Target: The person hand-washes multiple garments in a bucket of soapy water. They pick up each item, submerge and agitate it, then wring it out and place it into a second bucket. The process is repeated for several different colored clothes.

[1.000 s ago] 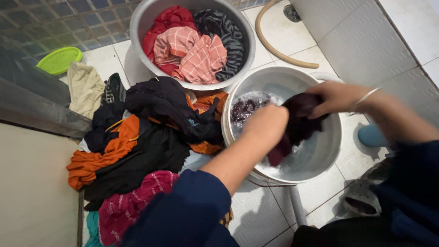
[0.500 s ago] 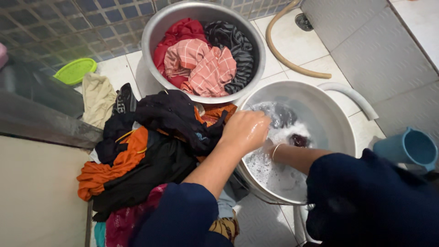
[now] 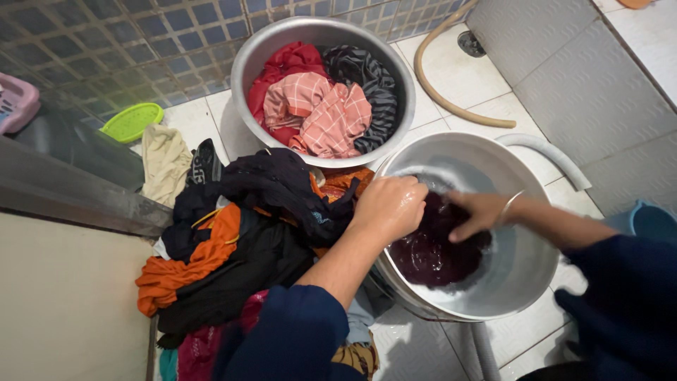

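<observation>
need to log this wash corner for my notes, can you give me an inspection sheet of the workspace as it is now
surface: white tiled floor, wet-looking near the basins
job's things: dark maroon cloth lying in the white basin
clutter: heap of black and orange clothes beside the basin; metal basin holding red, pink checked and striped grey clothes; cream cloth; green lid; blue mug at the right edge
hands: left hand closed on the maroon cloth at the basin's near rim; right hand pressing on the same cloth, bangle on the wrist
cables: nothing seen; a beige hose curves across the floor
surroundings: small-tiled wall behind, dark ledge at left
</observation>
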